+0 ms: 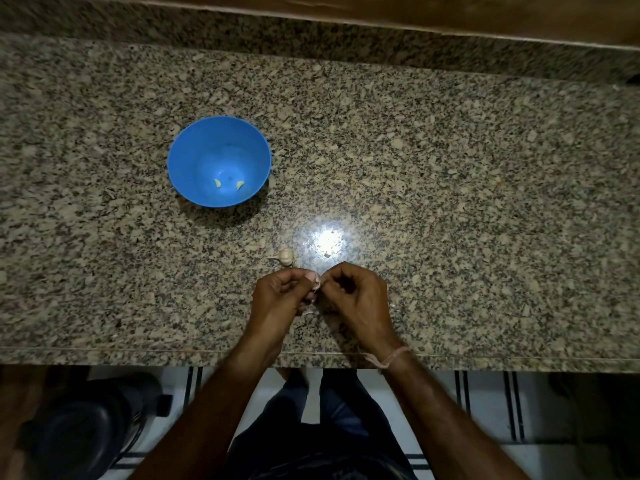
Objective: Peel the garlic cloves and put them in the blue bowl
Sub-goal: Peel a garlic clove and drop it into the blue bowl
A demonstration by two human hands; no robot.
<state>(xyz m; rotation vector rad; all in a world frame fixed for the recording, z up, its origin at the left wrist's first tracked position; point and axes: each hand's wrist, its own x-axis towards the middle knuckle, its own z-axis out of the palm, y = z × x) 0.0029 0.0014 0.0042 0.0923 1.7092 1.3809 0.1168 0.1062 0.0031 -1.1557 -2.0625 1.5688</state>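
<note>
a big speckled stone counter (450, 168) fills most of the space in front of me, with a brown wood strip (450, 15) along its far side. a bright spot of light (327, 239) shines on the stone. below the near edge is a white tiled floor (485, 403) with dark stripes. a dark round thing (79, 427) stands there on the left. the blue bowl (194, 150) sits on the counter, left of the hands and further back. the left hand (277, 296) and right hand (360, 299) meet near the counter's edge. their fingers are curled, and both pinch one garlic clove (316, 283) between them. a garlic bulb (286, 256) lies just beyond the hands. two peeled cloves (217, 183) lie in the bowl.
</note>
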